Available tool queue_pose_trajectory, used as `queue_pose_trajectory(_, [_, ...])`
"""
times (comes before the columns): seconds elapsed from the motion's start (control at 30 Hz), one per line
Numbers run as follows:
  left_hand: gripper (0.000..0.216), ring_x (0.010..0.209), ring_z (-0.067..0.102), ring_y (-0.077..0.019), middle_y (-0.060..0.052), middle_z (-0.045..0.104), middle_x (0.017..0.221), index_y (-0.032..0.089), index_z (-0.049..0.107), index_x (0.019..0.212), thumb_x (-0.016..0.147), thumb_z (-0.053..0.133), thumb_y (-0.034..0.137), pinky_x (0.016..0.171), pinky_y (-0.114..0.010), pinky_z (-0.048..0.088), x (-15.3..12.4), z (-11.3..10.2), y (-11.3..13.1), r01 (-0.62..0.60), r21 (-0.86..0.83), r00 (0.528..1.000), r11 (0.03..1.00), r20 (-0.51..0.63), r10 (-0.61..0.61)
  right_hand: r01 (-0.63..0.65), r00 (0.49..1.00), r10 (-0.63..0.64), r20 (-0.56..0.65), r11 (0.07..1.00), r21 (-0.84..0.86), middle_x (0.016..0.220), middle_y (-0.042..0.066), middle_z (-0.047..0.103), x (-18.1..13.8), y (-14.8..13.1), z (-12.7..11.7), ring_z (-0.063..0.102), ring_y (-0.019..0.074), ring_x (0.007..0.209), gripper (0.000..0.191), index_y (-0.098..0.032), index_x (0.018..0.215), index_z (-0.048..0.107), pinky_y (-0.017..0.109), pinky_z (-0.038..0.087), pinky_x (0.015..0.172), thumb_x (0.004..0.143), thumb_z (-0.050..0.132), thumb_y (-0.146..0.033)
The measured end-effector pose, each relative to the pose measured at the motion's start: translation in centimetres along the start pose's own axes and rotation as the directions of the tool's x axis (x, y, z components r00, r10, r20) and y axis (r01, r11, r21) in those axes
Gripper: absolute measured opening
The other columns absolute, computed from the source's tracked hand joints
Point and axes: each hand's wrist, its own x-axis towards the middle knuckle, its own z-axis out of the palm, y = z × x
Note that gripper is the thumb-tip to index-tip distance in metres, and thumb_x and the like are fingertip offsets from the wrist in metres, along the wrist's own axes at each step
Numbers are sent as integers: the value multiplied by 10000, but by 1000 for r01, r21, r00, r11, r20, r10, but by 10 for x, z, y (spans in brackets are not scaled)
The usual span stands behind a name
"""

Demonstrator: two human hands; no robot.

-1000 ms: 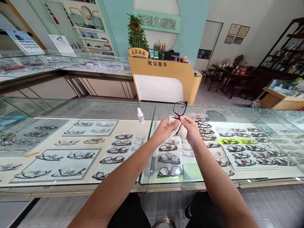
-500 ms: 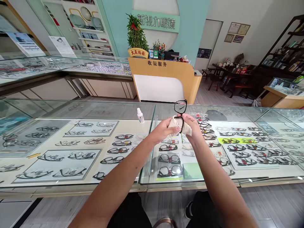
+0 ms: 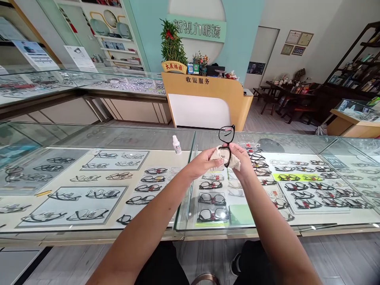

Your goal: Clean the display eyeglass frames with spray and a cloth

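Note:
Black-framed glasses point(image 3: 227, 134) stand upright above the glass counter, one lens showing above my fingers, the lower lens wrapped in a beige cleaning cloth point(image 3: 234, 160). My left hand point(image 3: 204, 163) pinches the cloth against the lower lens from the left. My right hand point(image 3: 242, 161) grips the frame and cloth from the right. Both hands are closed and meet over the counter's middle seam. A small white dropper bottle point(image 3: 177, 144) stands on the glass to the left of my hands.
The glass display counter point(image 3: 97, 140) runs across the view with several rows of glasses under the glass. Behind it stand a wooden cashier desk point(image 3: 208, 101), more showcases at left, and dark tables and shelves at right.
The glasses turned from tilted to more upright and the cloth shifted over the lower lens. Both hands stayed in about the same place above the counter.

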Motion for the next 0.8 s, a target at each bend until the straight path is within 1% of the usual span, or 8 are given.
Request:
queue_pose_trajectory(0.1, [741,795,598,-139,-23,702,924,144,708,1238,678,984,543,745,-266,452,3,8,-3,-28,-25,997,999,-79,26,-3,1000,3,28,1000,-2,885,28,816,-2,2,2,684,169,692,424,-226,860,803,289,552,622,662,988,-551])
queue_pose_trajectory(0.17, [741,764,581,-131,-12,688,883,146,707,1227,717,933,634,707,-254,433,6,12,-7,-61,-21,987,998,-148,57,-3,999,3,38,1000,-8,882,13,812,-3,3,4,673,156,679,408,-234,851,794,288,561,638,670,988,-544])
queue_pose_trajectory(0.3, [722,692,529,-123,0,633,765,131,723,1036,780,788,803,645,-256,402,6,11,-11,-43,18,975,999,-219,46,5,1000,-5,23,1000,-25,928,21,819,-3,1,4,729,203,780,396,-243,819,774,339,610,722,677,984,-547])
queue_pose_trajectory(0.4, [686,768,597,-155,-25,676,825,135,721,1039,763,840,752,713,-281,466,2,8,-8,8,-28,988,1000,-156,-13,-10,1000,10,9,1000,-12,926,39,820,-1,-1,0,734,217,787,405,-236,878,810,351,615,718,686,977,-551])
queue_pose_trajectory(0.53, [686,856,636,-166,-38,715,932,149,710,1181,686,980,540,780,-281,484,0,9,-2,-2,-28,998,1000,-56,1,2,1000,-2,-3,1000,-1,947,42,823,1,1,-2,710,190,750,407,-227,878,814,317,588,675,688,978,-546])
queue_pose_trajectory(0.63, [746,766,593,-131,-9,693,892,154,693,1209,632,1011,503,725,-262,449,3,13,-3,-20,-33,994,999,-107,16,1,1000,-1,7,1000,10,941,22,821,1,4,1,689,167,728,399,-231,856,797,293,572,663,673,990,-528])
queue_pose_trajectory(0.73, [764,757,584,-132,-3,695,883,160,692,1235,676,962,606,728,-268,448,7,17,-7,-73,-35,980,997,-189,65,-5,1000,5,17,1000,10,953,16,825,-1,5,4,684,169,725,407,-236,852,790,304,582,676,654,998,-524])
queue_pose_trajectory(0.8, [712,754,574,-137,-6,685,844,149,721,1126,723,889,711,714,-267,441,8,17,-10,-98,7,968,995,-233,97,-2,1000,3,22,1000,-8,967,21,831,-3,4,6,702,186,754,402,-240,851,789,323,597,704,664,989,-536])
